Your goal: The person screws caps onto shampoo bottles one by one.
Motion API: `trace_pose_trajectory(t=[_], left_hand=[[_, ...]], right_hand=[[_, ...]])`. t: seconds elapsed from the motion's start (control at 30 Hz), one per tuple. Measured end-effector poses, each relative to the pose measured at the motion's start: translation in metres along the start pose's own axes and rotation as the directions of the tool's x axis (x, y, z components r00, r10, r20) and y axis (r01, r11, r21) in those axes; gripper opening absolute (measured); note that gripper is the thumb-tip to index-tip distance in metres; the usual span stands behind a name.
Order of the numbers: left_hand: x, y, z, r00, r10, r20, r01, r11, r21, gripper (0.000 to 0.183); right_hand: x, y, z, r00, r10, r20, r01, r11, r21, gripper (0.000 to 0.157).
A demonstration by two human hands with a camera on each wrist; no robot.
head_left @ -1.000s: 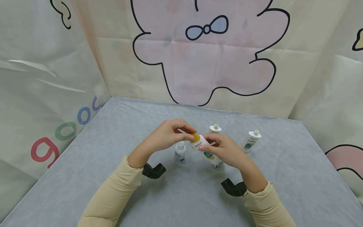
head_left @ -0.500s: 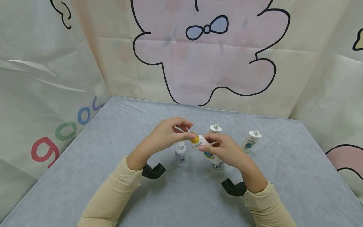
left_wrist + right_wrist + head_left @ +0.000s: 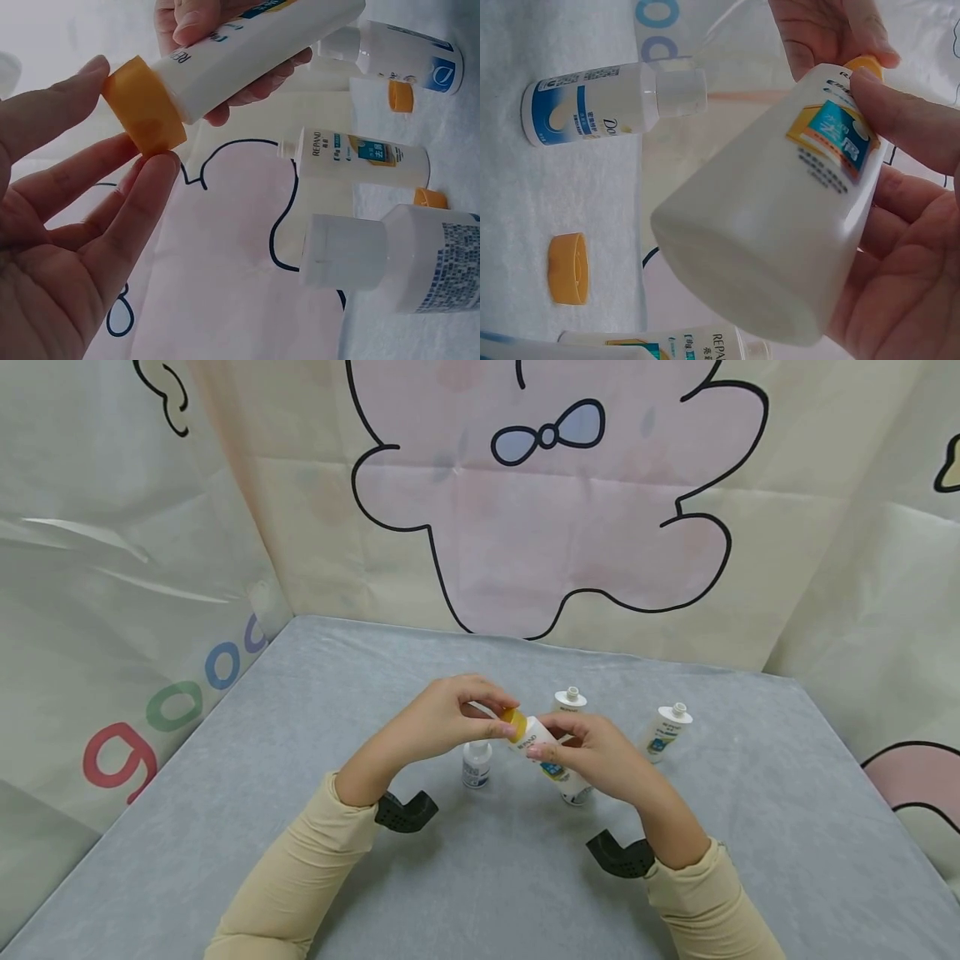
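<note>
My right hand (image 3: 596, 756) grips a white lotion-type bottle (image 3: 772, 217) with a blue and yellow label, tilted above the table. Its orange cap (image 3: 145, 106) sits at the top end of that bottle, pointing up to the left in the head view. With thumb and fingertips, my left hand (image 3: 446, 718) pinches this cap from both sides. Below the hands stands a small white bottle (image 3: 476, 767) with a white cap. Another white-capped bottle (image 3: 615, 105), with a blue label base, is mostly hidden behind the held bottle in the head view.
Two uncapped white bottles stand farther back, one behind the right hand (image 3: 570, 699) and one to the right (image 3: 666, 731). Loose orange caps lie on the grey cloth, one (image 3: 401, 96) near the blue-labelled bottle and another cap (image 3: 430, 198) lower down.
Half a second ago the left fingers were lifted off the cap while the thumb stayed at it; now they are back on it. The right hand has kept its hold on the bottle.
</note>
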State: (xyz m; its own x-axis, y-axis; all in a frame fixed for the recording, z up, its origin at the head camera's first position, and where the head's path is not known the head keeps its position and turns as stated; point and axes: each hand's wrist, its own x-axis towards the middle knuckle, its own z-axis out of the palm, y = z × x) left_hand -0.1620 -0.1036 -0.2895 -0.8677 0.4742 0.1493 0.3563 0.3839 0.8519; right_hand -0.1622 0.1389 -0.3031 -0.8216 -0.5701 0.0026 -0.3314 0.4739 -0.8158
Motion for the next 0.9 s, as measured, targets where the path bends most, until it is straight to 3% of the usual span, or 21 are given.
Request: trace_pose_trajectory(t=[0.17, 0.37, 0.5, 0.9], left_hand=[[-0.0002, 0.0002, -0.0017, 1.000, -0.013, 0.010, 0.013, 0.999, -0.029, 0.044], [0.0017, 0.0000, -0.0006, 0.998, -0.053, -0.034, 0.054, 0.997, 0.047, 0.039], [0.0026, -0.0020, 0.0009, 0.999, -0.031, -0.033, 0.033, 0.998, 0.060, 0.032], [-0.0002, -0.0002, 0.0015, 0.999, 0.030, 0.013, -0.029, 0.999, -0.043, 0.035]], right_hand=[[0.0007, -0.0005, -0.0001, 1.000, 0.003, -0.005, -0.003, 1.000, 0.003, 0.033], [0.0009, -0.0008, 0.0004, 1.000, 0.023, -0.011, -0.023, 1.000, 0.005, 0.035], [0.0007, -0.0014, 0.0005, 1.000, 0.009, -0.006, -0.009, 1.000, 0.014, 0.034], [0.0003, 0.0003, 0.0011, 1.000, -0.030, 0.003, 0.030, 0.999, 0.020, 0.032]])
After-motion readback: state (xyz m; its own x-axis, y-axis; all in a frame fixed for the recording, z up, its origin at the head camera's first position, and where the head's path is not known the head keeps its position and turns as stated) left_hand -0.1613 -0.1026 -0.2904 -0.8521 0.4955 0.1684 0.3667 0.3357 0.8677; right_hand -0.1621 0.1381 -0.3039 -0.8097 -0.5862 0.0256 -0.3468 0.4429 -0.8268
